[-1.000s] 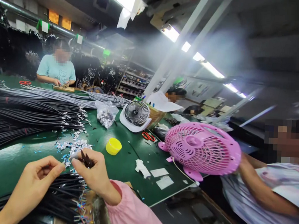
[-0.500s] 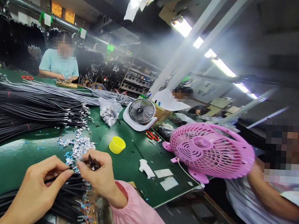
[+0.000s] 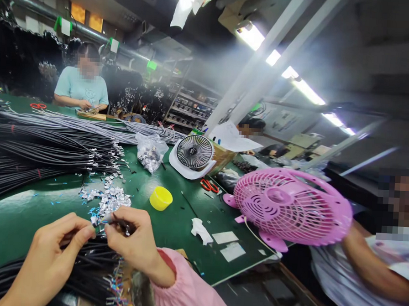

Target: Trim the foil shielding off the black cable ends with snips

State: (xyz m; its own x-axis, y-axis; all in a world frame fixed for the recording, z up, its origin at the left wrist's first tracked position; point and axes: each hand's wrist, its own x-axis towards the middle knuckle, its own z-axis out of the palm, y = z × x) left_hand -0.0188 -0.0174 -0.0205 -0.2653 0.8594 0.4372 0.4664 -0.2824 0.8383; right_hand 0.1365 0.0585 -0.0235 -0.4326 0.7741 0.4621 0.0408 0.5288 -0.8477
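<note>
Left hand (image 3: 53,250) pinched on a black cable (image 3: 82,251), right hand (image 3: 134,243) gripped small dark pieces (image 3: 127,226), fingertips met above the near cable bundle (image 3: 91,275), silver terminals (image 3: 108,200) scattered just beyond, yellow cap (image 3: 161,198) farther right, pink fan (image 3: 290,207) at the green table's (image 3: 16,220) right edge.

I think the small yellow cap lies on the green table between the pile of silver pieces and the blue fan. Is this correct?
Not quite: the fan is pink, not blue, as the head view shows. The rest holds: the small yellow cap lies on the green table, between the pile of silver pieces and that fan.
</note>
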